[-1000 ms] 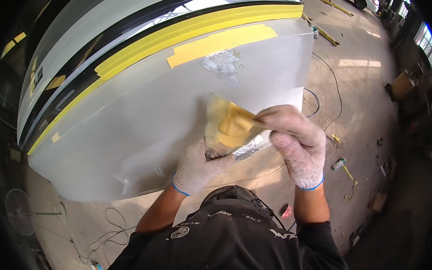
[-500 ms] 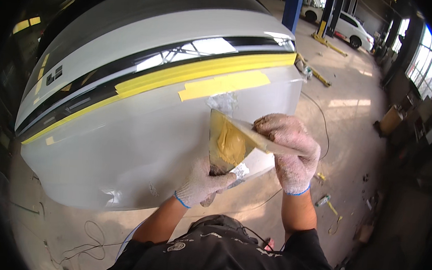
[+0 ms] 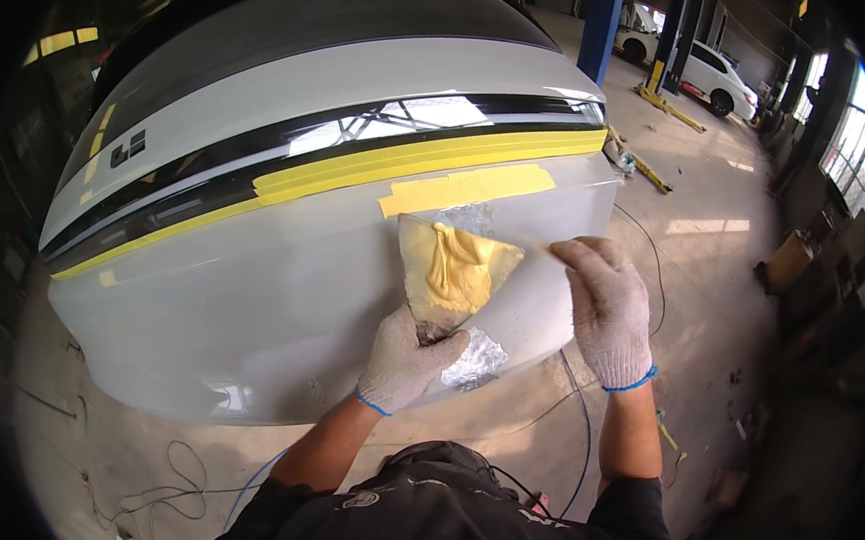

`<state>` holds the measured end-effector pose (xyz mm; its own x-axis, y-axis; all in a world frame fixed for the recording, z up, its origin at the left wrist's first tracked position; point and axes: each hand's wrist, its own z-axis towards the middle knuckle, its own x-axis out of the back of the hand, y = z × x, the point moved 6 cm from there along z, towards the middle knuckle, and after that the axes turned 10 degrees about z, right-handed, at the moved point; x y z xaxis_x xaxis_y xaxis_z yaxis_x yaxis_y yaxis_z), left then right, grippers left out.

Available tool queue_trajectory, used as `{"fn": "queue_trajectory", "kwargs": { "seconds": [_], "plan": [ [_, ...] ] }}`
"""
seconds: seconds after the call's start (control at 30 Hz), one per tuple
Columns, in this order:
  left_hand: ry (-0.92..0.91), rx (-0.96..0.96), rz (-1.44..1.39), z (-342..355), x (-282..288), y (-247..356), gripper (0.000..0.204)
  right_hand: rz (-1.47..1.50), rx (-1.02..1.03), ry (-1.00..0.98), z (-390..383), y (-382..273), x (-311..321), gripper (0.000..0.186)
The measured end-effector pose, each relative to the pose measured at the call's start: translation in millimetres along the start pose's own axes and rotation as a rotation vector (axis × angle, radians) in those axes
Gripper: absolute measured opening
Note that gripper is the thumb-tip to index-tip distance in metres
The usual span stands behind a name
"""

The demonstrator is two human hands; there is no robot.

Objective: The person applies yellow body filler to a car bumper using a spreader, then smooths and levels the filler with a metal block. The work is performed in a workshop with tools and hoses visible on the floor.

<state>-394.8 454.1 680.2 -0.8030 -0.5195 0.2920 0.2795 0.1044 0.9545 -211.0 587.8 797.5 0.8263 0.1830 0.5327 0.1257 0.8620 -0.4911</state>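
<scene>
A grimy, roughly triangular board (image 3: 414, 266), narrow end nearest the person, bears thick, folded yellow putty (image 3: 460, 272); a thin, blurred spreader (image 3: 542, 247) sits near its right corner.

Smooth glossy paste (image 3: 462, 280), knitted cloth gloves (image 3: 611, 321), matt tape (image 3: 473, 188)

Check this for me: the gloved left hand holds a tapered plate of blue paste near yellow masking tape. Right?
Not quite: the head view shows yellow paste, not blue. The gloved left hand does hold the tapered plate near yellow masking tape.
</scene>
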Motion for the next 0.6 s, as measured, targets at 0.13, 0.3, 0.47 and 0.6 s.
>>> {"fn": "queue_trajectory", "kwargs": {
  "seconds": [0.13,0.3,0.47,0.6],
  "plan": [
    [-0.156,0.199,0.019,-10,2,-6,0.028,0.355,-0.131,0.127,-33,10,2,0.023],
    [-0.113,0.203,0.202,-59,44,-50,0.026,1.169,-0.705,0.151,-107,79,-44,0.026],
    [-0.089,0.087,0.422,-74,52,-83,0.020,1.425,-1.054,0.034,-174,148,-119,0.026],
    [-0.170,0.060,0.567,-65,51,-77,0.029,1.465,-1.101,0.018,-174,162,-139,0.023]
  ]
}}
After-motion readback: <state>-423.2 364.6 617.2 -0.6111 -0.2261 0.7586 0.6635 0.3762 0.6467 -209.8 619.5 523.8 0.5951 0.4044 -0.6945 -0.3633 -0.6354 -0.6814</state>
